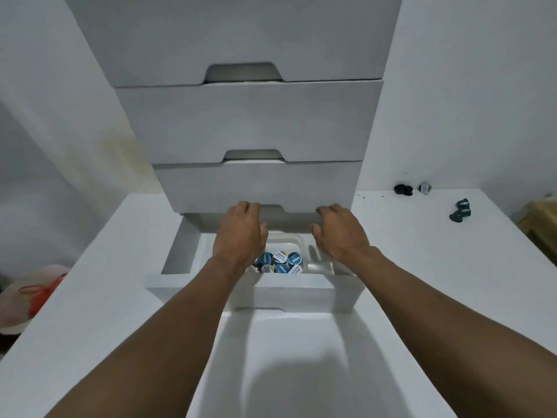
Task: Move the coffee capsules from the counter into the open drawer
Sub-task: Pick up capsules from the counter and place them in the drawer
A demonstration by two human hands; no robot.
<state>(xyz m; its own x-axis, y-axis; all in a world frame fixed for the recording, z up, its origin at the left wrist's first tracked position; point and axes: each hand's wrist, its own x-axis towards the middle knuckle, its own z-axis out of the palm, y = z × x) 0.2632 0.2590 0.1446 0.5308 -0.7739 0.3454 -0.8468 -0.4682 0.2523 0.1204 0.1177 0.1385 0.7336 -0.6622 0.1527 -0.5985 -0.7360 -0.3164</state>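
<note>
The open drawer (301,286) juts out of a white drawer stack. Inside it a clear tub (294,240) holds several coffee capsules (280,262) with blue and white lids. More dark capsules lie on the white counter (422,251) at the right: a pair (403,190) and one with a pale lid (424,188) by the wall, and a teal group (460,211) nearer me. My left hand (239,233) hovers over the tub's left side, and my right hand (342,233) over its right side. Their fingers bend loosely downward with thumbs spread, and no capsule shows in them. The fingertips are hidden.
Three shut drawers (250,122) rise above the open one, the lowest just over my fingers. A deeper white open bin (301,357) lies below in the foreground. A white and red object (30,294) sits at the far left, and a wooden object (542,218) at the right edge.
</note>
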